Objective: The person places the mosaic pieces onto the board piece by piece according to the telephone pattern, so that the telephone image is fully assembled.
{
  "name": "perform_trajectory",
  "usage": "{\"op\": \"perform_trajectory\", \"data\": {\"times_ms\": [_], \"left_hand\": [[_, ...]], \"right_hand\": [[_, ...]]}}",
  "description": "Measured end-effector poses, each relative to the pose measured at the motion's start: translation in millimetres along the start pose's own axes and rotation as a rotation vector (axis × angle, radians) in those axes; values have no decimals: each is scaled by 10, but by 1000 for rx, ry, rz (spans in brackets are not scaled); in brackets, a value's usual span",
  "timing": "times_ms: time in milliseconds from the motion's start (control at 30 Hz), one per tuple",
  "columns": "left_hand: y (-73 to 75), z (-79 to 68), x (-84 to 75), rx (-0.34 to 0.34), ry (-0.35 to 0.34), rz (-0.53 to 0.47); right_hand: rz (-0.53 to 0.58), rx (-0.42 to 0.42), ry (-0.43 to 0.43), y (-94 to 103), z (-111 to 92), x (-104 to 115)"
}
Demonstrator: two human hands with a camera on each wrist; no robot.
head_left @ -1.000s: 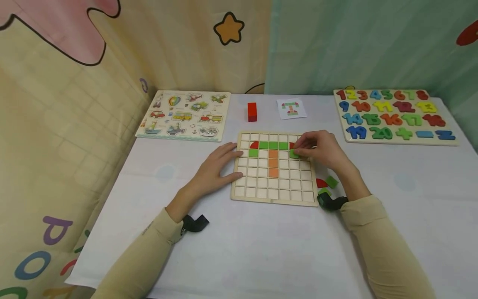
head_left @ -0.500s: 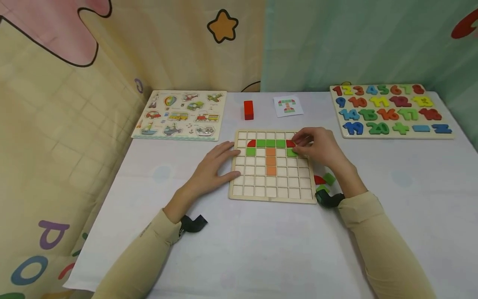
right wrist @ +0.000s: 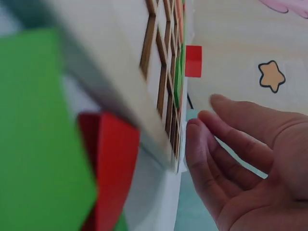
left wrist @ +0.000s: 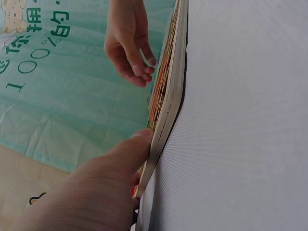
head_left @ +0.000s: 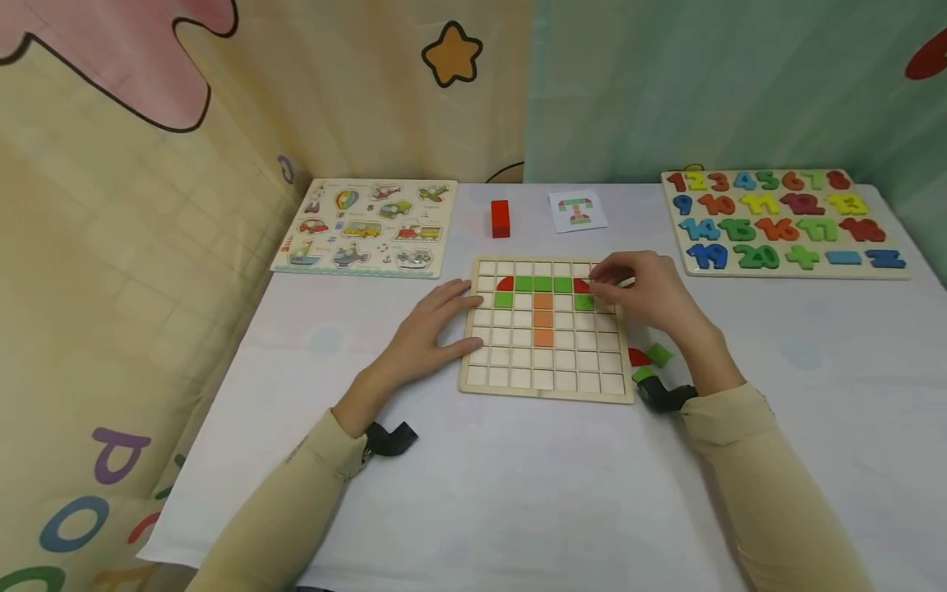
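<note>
A wooden grid board [head_left: 520, 378] lies on the white table. Set in its cells are a red quarter-round tile [head_left: 505, 284], green square tiles [head_left: 543, 284], a column of orange tiles [head_left: 543, 318], a second red tile [head_left: 580, 286] and a green tile [head_left: 584, 302] at the right. My left hand [head_left: 422, 337] rests along the board's left edge, fingers spread; its thumb [left wrist: 137, 142] touches the rim in the left wrist view. Over the upper right corner hovers my right hand [head_left: 647, 288], fingers loosely bent, nothing held; the right wrist view shows it apart from the tiles.
Beside the board's right edge lie loose tiles: a red one [head_left: 639, 357] and green ones [head_left: 659, 354]. Behind the board are a red block [head_left: 500, 219] and a pattern card [head_left: 578, 212]. A vehicle puzzle [head_left: 366, 228] lies back left, a number puzzle [head_left: 787, 222] back right.
My right hand has let go of the green tile at the right of the board and drawn slightly away to the right. The left hand stays at the board's edge.
</note>
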State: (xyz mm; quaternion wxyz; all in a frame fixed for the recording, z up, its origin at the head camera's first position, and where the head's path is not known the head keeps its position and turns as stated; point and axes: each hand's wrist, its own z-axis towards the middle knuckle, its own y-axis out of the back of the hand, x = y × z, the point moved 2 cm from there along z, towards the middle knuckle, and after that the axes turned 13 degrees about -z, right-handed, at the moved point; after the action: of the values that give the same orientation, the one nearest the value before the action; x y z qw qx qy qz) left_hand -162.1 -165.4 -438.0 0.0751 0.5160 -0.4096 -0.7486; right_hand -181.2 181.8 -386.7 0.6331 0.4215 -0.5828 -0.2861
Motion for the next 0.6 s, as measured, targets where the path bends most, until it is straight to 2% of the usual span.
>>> {"op": "perform_trajectory", "data": {"times_ms": [167, 367, 433, 600], "left_hand": [[-35, 18, 3, 7, 8, 6], [-40, 37, 8, 6, -3, 11], [-32, 34, 7, 3, -3, 10], [-10, 27, -12, -2, -6, 4]], "right_hand": [[-34, -13, -36, 132, -159, -253], [-48, -109, -117, 277, -376, -576], [-44, -126, -139, 280, -405, -634], [-51, -107, -164, 213, -410, -691]]}}
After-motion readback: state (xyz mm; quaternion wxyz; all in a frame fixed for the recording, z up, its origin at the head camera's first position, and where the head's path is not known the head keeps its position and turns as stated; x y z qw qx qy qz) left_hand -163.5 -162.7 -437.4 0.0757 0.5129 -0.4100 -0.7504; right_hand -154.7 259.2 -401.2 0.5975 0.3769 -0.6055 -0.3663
